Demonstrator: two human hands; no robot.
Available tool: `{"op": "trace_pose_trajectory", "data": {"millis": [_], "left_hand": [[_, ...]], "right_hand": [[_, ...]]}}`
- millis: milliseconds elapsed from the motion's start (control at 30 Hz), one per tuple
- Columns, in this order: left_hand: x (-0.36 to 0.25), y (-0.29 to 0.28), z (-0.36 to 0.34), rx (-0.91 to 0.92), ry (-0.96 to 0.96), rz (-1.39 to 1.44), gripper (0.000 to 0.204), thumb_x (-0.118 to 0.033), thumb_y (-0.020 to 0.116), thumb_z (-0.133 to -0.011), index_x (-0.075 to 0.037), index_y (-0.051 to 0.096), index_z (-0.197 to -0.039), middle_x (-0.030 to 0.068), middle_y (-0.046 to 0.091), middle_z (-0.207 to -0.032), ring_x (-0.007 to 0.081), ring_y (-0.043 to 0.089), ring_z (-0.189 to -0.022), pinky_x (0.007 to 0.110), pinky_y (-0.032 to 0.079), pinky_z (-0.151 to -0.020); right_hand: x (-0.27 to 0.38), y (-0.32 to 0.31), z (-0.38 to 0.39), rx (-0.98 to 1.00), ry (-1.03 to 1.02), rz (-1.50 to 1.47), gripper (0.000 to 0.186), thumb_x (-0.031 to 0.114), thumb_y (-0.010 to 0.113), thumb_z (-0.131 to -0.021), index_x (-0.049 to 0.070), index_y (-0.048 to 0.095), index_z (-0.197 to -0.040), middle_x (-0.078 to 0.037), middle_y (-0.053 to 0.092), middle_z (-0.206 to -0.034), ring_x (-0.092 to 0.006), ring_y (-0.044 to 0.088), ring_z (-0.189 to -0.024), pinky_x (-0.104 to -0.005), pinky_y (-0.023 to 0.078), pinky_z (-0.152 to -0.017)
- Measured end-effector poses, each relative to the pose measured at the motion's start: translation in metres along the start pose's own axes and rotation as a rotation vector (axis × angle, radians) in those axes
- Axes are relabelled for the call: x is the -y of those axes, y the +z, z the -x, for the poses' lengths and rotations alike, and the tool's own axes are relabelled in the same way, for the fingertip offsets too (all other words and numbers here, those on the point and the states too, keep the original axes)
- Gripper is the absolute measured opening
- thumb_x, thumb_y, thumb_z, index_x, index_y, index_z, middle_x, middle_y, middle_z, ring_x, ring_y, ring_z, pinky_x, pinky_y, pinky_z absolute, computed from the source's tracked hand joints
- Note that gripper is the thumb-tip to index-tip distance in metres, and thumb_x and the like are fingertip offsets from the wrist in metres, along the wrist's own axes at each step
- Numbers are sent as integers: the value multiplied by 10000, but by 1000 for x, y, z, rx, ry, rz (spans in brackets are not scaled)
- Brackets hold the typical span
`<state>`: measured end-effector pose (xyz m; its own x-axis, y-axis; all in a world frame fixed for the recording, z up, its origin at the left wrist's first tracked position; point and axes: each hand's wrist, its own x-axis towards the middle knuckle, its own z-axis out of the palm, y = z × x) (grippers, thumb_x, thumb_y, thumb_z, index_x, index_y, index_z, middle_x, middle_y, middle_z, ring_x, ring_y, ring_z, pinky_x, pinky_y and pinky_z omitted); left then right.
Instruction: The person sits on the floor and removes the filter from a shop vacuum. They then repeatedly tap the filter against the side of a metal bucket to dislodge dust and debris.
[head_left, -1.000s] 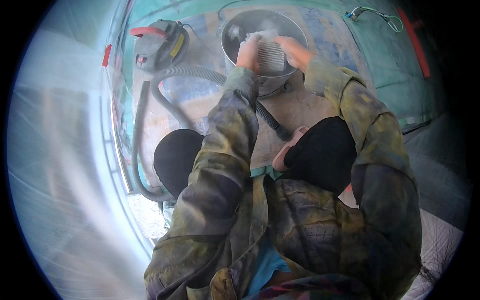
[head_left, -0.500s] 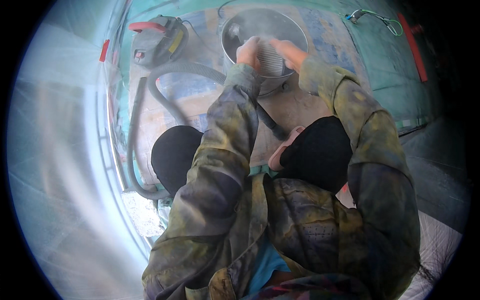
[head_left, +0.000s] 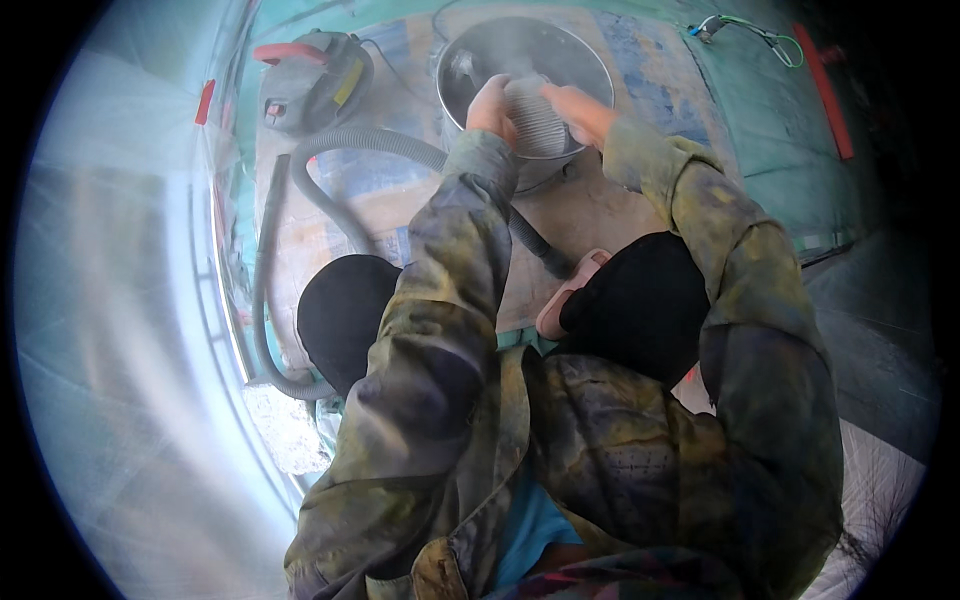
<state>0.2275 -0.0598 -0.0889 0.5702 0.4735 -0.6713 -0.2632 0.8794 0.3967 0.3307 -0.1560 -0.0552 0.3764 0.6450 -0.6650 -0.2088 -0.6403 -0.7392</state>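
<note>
A white pleated filter is held inside a round metal canister, with a haze of pale dust over it. My left hand is closed on the filter's left side, its sleeve reaching up from the lower edge. My right hand grips the filter's right side near its upper part. Some of the fingers are blurred by dust or hidden behind the filter.
A grey vacuum head with a red handle sits at the upper left. A ribbed hose winds below it toward my pink shoe. Cables lie at the upper right. Translucent sheeting is at the left.
The filter and both hands have moved slightly down and shifted inside the canister, and the dust haze over the rim looks thicker. The view has drifted slightly.
</note>
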Motion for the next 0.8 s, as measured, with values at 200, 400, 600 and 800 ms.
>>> {"op": "trace_pose_trajectory", "data": {"millis": [200,400,600,800], "left_hand": [[17,-57,-97,110,318,-544,282,-51,554,-847,65,564,-1104,165,621,-1063,293,606,-953,385,477,-808],[6,-6,-16,60,-39,-223,231,-43,583,-821,69,616,-1020,160,633,-1033,275,602,-934,355,469,-784],[20,-33,-65,148,200,-306,180,-59,540,-831,47,630,-945,125,631,-931,223,607,-797,341,463,-673],[2,-21,-6,233,74,-453,214,-55,532,-827,42,602,-1004,118,622,-922,251,607,-765,364,481,-648]], "right_hand": [[13,27,15,-207,-103,-92,642,460,499,-904,-43,471,-1301,-180,466,-1353,-283,420,-1245,-421,347,-985],[7,4,16,-143,10,85,635,429,508,-916,-33,442,-1346,-190,415,-1409,-302,379,-1279,-422,315,-1022],[0,-7,9,154,-136,-121,618,421,515,-923,-32,446,-1338,-184,441,-1392,-267,421,-1247,-411,356,-992],[18,19,40,-151,-56,15,672,440,574,-890,-40,436,-1340,-169,486,-1333,-280,440,-1225,-374,346,-1002]]}}
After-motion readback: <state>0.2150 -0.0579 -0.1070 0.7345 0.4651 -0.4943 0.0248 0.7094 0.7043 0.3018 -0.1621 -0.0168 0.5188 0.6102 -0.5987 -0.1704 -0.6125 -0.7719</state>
